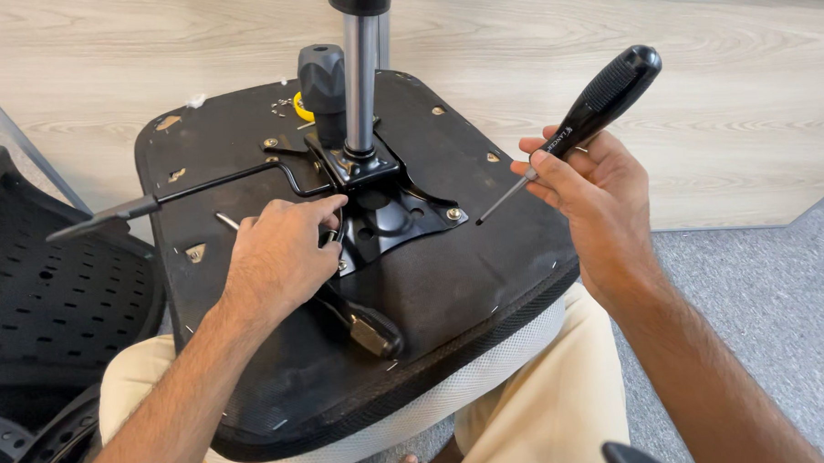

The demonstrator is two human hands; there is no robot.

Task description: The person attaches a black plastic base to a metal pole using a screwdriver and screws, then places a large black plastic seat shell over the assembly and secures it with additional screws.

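Upturned chair seat (450,285), mounting plate (389,214) fastening: left hand (280,254) closed over plate edge; right hand (583,175) pinching screwdriver (581,116), its tip needing seating on a screw (453,214).

Pale wood-grain floor (718,111) across upper part of view, evenly lit (no hard shadows). Grey carpet (780,301) meets it at right along angled edge. Black perforated chair back (49,299) lying at left.
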